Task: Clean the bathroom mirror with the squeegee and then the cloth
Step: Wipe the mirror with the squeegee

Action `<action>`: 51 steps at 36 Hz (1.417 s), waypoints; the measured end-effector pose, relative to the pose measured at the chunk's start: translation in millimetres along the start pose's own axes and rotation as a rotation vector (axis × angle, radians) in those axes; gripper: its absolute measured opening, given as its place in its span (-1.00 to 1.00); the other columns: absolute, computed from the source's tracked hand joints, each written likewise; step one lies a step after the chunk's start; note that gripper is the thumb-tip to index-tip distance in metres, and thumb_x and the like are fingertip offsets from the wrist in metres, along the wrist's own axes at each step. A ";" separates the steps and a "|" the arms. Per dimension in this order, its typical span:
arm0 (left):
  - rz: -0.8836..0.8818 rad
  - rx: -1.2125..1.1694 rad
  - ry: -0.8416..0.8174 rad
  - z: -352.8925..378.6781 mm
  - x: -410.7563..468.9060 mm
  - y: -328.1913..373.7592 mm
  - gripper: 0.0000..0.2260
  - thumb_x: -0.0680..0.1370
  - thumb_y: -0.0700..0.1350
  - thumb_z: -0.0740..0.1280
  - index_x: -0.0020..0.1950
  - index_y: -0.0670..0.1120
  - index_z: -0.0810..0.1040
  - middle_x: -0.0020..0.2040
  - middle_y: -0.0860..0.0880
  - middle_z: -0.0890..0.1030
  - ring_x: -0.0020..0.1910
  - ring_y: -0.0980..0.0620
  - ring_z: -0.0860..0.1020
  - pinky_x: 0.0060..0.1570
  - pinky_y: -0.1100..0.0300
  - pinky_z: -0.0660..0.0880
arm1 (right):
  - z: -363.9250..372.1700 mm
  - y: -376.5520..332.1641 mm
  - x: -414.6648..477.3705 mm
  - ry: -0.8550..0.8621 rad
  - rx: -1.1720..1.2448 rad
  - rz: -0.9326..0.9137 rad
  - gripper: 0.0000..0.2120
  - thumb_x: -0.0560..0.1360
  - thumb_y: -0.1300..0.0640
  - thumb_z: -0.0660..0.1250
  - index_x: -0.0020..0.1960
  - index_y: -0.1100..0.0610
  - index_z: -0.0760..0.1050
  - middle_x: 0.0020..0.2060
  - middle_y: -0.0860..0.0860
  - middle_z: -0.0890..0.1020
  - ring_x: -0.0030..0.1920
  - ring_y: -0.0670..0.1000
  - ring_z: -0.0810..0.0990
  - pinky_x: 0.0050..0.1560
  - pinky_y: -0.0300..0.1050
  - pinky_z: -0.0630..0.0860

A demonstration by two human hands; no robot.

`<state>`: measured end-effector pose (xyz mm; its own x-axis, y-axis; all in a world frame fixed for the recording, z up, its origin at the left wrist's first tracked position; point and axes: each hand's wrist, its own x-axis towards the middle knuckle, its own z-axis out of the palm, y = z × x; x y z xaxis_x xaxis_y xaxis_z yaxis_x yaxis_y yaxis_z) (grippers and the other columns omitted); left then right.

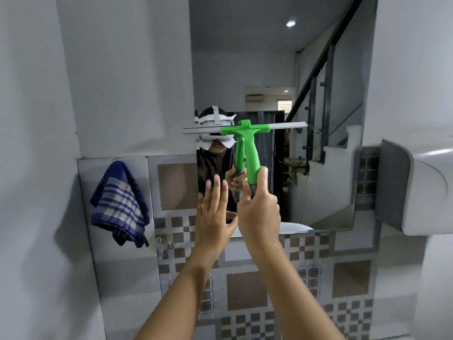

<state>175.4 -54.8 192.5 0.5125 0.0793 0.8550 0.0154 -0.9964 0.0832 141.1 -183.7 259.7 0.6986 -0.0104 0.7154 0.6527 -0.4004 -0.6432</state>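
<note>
The wall mirror (pixel 326 168) fills the upper middle of the head view. A green squeegee (pixel 250 146) with a long grey blade lies level against the glass about halfway up. My right hand (pixel 258 207) is shut on its green and dark handle from below. My left hand (pixel 214 214) rests flat, fingers apart, on the mirror's lower left corner and holds nothing. A blue and cream checked cloth (pixel 120 204) hangs on the tiled wall left of the mirror, apart from both hands.
A white fixture (pixel 421 190) juts out from the wall at the right, close to the mirror's edge. Patterned grey and brown tiles (pixel 245 285) cover the wall below. A small metal hook (pixel 160 244) sits under the cloth.
</note>
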 end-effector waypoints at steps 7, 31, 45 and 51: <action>-0.054 0.012 0.016 5.3 -5.8 4.2 -0.23 0.48 0.01 0.36 0.52 -0.16 0.00 0.55 -0.13 -0.05 0.52 -0.09 -0.12 0.49 -0.04 -0.05 | -31.7 30.6 9.8 -0.052 -0.229 -0.183 -0.49 0.58 0.11 0.12 0.48 0.10 0.06 -0.13 0.14 0.63 -0.28 0.13 0.50 -0.36 -0.11 0.25; -0.224 -0.048 0.186 26.6 -29.8 19.4 -0.42 0.56 0.00 0.21 0.51 -0.15 0.09 0.53 -0.13 0.08 0.51 -0.05 0.04 0.39 -0.11 0.24 | -102.0 82.7 84.2 -0.129 -0.521 -0.643 -0.61 0.52 0.15 0.25 0.32 0.20 0.37 -0.19 0.13 0.64 -0.52 0.18 0.51 -0.52 -0.30 0.10; -0.108 0.094 0.260 -28.0 64.0 -5.2 -0.48 0.62 0.06 0.02 0.50 -0.18 0.09 0.53 -0.15 0.10 0.50 -0.09 0.07 0.39 -0.10 0.26 | -142.2 103.0 132.4 -0.101 -0.689 -0.813 -0.59 0.47 0.09 0.31 0.29 0.15 0.42 -0.37 0.10 0.61 -0.62 0.17 0.46 -0.55 -0.27 0.17; -0.033 0.245 0.249 -53.5 119.8 0.4 -0.45 0.61 0.09 -0.03 0.52 -0.18 0.01 0.54 -0.13 0.03 0.52 -0.03 0.00 0.49 0.10 -0.02 | -164.1 132.8 139.5 -0.092 -0.674 -0.764 -0.45 0.35 0.19 0.45 0.30 0.11 0.38 -0.39 0.08 0.61 -0.62 0.20 0.46 -0.58 -0.23 0.21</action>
<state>190.8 -44.1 322.4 0.2834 0.0863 0.9551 0.2497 -0.9682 0.0134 277.1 -388.6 318.9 0.2038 0.5228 0.8277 0.6523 -0.7030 0.2834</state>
